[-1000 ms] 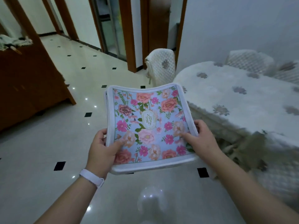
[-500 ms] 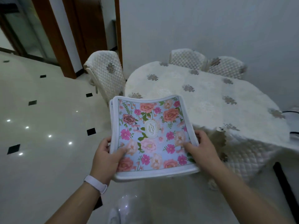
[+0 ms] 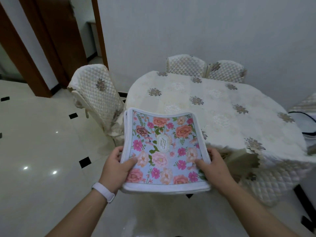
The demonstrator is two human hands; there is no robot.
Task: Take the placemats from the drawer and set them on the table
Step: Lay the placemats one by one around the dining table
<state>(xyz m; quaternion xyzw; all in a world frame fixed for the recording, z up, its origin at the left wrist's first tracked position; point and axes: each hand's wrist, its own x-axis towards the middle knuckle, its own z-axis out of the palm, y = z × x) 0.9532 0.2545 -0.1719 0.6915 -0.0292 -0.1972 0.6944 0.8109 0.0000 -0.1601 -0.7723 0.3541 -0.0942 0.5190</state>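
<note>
Closer now: worktop [image 3: 213, 106] fills more of view than half second ago. You hold placemats [image 3: 164, 151] stack in air, far edge over worktop's near rim. Left hand [image 3: 116, 168] grip and right hand [image 3: 215, 170] grip both pinching stack's near corners, thumbs on top.

A: How many chairs can you see by the counter [image 3: 213, 106]?

B: Three for sure. One chair [image 3: 95, 93] is left of the counter, and two chairs [image 3: 186, 65] [image 3: 225, 71] are behind it, side by side. A bit of padded stuff shows at the right edge, but I can't tell what it is.

A: How many counters?

B: Just one, with a flowery cloth.

A: And placemats?

B: There is a stack of placemats [image 3: 164, 149] in front of the counter. I see a few edges, but I can't count them.

A: How many hands?

B: Two. The left hand [image 3: 116, 168] and the right hand [image 3: 213, 168]. There is one white wristband [image 3: 103, 192], too.
</note>
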